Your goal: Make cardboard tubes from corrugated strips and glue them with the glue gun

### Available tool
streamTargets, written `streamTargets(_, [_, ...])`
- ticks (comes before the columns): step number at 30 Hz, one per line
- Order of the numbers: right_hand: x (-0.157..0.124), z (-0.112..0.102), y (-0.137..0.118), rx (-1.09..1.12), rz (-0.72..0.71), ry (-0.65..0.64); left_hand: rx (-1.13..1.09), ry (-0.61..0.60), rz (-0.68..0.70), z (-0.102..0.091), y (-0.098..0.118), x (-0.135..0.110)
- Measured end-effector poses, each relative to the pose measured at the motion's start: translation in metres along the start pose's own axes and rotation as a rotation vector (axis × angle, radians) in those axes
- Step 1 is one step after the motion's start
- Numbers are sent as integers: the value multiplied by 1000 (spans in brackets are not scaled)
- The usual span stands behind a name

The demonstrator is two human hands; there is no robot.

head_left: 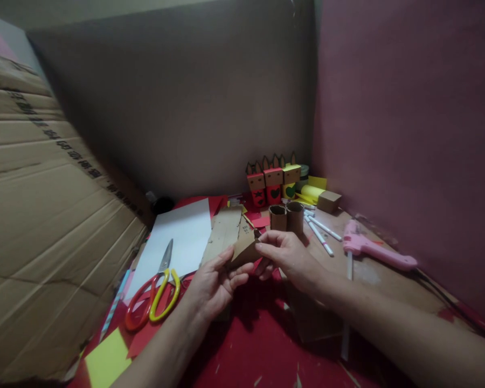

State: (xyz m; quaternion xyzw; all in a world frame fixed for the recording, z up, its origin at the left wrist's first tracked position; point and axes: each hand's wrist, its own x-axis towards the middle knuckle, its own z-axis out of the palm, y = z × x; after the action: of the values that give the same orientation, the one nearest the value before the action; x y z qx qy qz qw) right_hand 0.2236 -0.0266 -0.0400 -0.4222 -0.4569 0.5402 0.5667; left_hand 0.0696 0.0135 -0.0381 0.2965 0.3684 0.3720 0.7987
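Observation:
A folded piece of brown cardboard (243,249) is held between both hands above the red table cover. My left hand (216,283) grips its left end, thumb on top and fingers curled beneath. At its right edge, the thumb and fingertips of my right hand (289,257) pinch the cardboard near a small dark bit. Just behind stand two open brown cardboard tubes (295,215). Scissors (161,302) with one red and one yellow handle lie left of my left hand, blades over white paper (178,237). A flat grey-brown cardboard strip (222,231) lies beyond my hands.
Several animal figures (273,183) with red or yellow bodies stand at the back. On the right are a pink glue gun (375,249) with a cable and several white pens (319,237). A large cardboard sheet (44,215) rises at the left; a pink wall (408,134) bounds the right.

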Motion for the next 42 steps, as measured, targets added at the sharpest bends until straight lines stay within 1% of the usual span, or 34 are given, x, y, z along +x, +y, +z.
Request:
streamTargets(2, [1,0,-1,7,-11,14,-1,-43,39,-1,-2,0])
streamTargets(4, [2,-1,-1,47,-9,35,15,-137,81,-3,-4,0])
streamTargets(7, [3,-3,-3,108,35,73,112,-278,147,-5,-7,-1])
streamTargets(9, [3,-4,-3,137,52,85,181,-320,177,-6,-8,-1])
streamTargets(12, [4,-6,-1,181,32,69,244,-329,177,-7,-9,-1])
streamTargets(16, [5,-7,3,216,14,29,283,-308,203,-6,-12,1])
streamTargets(19, [4,-5,1,163,42,25,321,-284,263,-5,-15,2])
streamTargets(23, [-1,-1,-3,52,23,22,420,-241,367,-4,-18,1])
streamTargets(25, [-2,0,-2,24,8,41,464,-244,390,-2,-20,-1])
streamTargets(28, [0,1,3,40,-23,68,495,-244,405,-1,-22,-4])
streamTargets(30, [1,0,5,66,-12,70,504,-248,409,-2,-22,-4])
streamTargets(33, [1,-1,4,77,52,74,503,-285,382,-4,-19,-2])
streamTargets(38, [-2,-4,0,97,62,45,431,-361,325,-5,-13,-5])
streamTargets(42, [-1,-3,1,113,73,14,400,-352,334,-2,-10,-6])
